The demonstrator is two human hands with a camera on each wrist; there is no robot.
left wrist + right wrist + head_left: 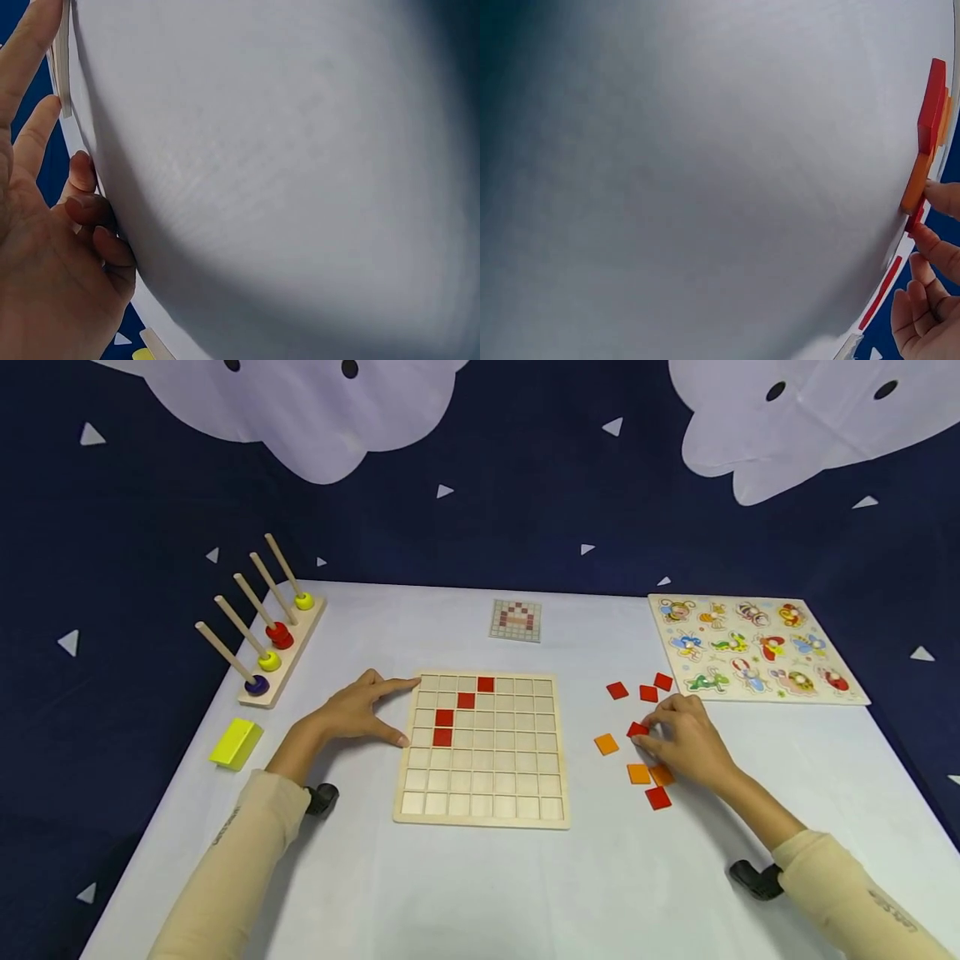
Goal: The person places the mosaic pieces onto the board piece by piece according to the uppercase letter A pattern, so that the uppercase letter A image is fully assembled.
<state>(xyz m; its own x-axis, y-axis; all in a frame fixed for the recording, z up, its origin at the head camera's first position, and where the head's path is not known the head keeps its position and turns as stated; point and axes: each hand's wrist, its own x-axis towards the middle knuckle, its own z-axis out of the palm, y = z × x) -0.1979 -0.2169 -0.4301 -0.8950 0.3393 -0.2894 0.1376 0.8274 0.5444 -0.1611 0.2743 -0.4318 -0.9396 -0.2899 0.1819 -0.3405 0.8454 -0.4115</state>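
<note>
A wooden grid board (pixel 487 760) lies flat on the table, with several red squares set in its upper left cells. At the board's left edge, my left hand (pixel 352 710) touches the frame with spread thumb and index finger. In the left wrist view its other fingers curl loosely, holding nothing. Over on the right, my right hand (pixel 688 742) pinches a red tile (pixel 637 730) between thumb and index finger. Around it lie loose red tiles (pixel 617 691) and orange tiles (pixel 606 744). The right wrist view shows the fingertips at the pinched tile, partly behind an orange tile (pixel 916 184).
A small pattern card (pixel 515 621) lies behind the board. At the back right is an insect puzzle board (pixel 757 647). On the left stand a peg stacker (pixel 288 664) with coloured rings and a yellow block (pixel 236 743). A dark cloth (pixel 510 518) hangs behind the table.
</note>
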